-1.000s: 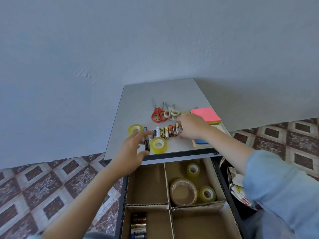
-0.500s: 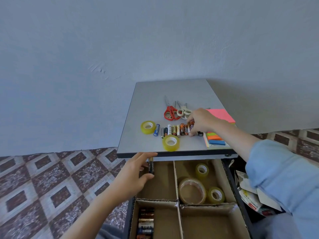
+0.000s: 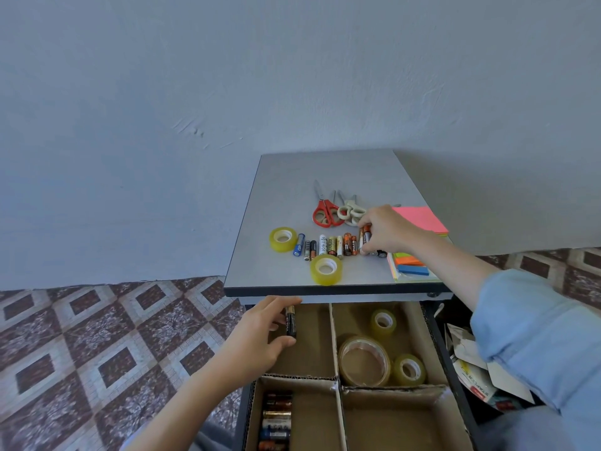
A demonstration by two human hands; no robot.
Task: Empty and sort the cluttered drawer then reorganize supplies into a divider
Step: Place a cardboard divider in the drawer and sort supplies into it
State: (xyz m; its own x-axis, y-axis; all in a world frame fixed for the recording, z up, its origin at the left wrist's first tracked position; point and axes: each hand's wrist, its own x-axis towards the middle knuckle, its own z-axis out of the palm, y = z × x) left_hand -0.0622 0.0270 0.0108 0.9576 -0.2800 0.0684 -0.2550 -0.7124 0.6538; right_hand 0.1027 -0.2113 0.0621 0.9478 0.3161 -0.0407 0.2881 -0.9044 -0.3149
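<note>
The left hand (image 3: 260, 333) is pinched around a slim black battery with a copper-gold end (image 3: 290, 324), thumb below and fingers above, holding it over the empty far-left compartment of the brown cardboard divider (image 3: 336, 379) in the open drawer. The battery stands roughly upright in view, long axis running toward the grey tabletop (image 3: 325, 170), gold cap on the far end.

The stacked batteries (image 3: 275, 421) in the near-left compartment lie crosswise, side to side. So the held one looks turned about a quarter-turn off from them. If it gets dropped in like that, it would probably land across the stack or roll into a corner. Letting go too early is the other risk, since it hangs over the wrong cell right now.

Over on the table, the right hand (image 3: 387, 231) is closed on a few batteries at the right end of the row of mixed batteries (image 3: 328, 245); exactly how many is hard to tell. Grabbing a bunch at once could let one slip and roll off the front edge, or knock the yellowish clear tape roll (image 3: 326, 269) sitting just in front.
</note>
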